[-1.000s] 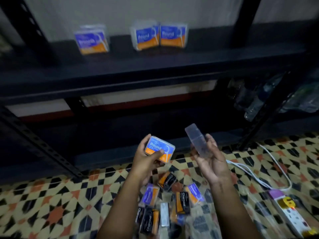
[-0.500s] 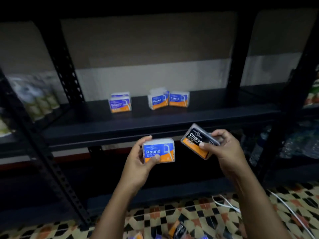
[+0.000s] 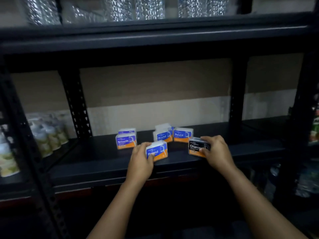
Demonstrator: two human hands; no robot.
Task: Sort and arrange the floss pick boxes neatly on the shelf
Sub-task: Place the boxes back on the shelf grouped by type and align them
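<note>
My left hand (image 3: 140,158) grips a blue-and-orange "Round" floss pick box (image 3: 159,151) standing on the black shelf (image 3: 103,163), in front of the other boxes. My right hand (image 3: 216,152) grips a black-and-orange "Charcoal" box (image 3: 196,147) at the shelf's right of centre. Behind them stand a "Smooth" box (image 3: 126,141) with another behind it, and two "Round" boxes (image 3: 164,135) (image 3: 183,134) side by side, one more behind them.
A perforated black upright (image 3: 76,107) stands left of the boxes, another post (image 3: 237,100) on the right. Packaged goods (image 3: 44,135) fill the left bay. Bottles (image 3: 314,125) sit far right. Shiny wrapped items (image 3: 148,7) line the upper shelf.
Both hands rose from floor level and moved forward onto the shelf, bringing the Round box and the Charcoal box down to its surface. The view tilted up from the floor.
</note>
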